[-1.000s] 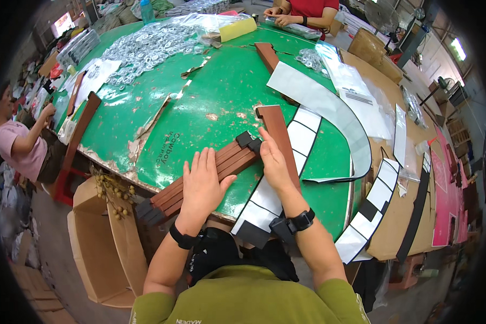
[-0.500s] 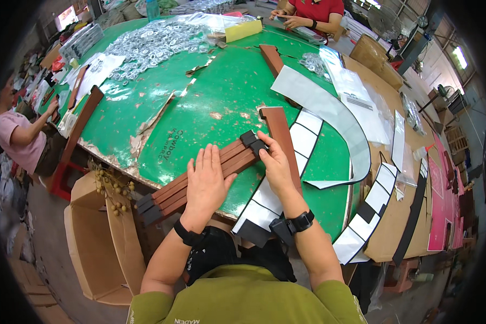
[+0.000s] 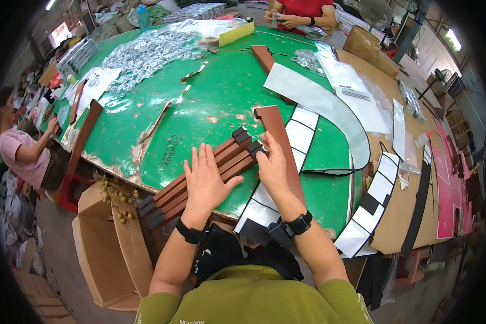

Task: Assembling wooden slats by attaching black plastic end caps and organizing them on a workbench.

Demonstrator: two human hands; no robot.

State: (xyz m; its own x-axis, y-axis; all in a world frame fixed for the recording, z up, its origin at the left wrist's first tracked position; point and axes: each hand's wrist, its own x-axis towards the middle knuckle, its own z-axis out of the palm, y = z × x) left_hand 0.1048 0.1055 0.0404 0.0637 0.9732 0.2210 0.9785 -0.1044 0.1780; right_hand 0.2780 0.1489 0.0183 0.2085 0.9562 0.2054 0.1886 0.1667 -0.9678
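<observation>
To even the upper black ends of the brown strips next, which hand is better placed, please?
Probably the right hand: it is at the upper black ends, while the left hand lies flat across the brown strips, farther from those ends.

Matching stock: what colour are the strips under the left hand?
Reddish-brown strips, best in the head view.

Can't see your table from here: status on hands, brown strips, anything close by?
Left hand flat on brown strips. Right hand at their black ends. Close by: wide brown piece partly behind right hand, white-panelled strip alongside.
</observation>
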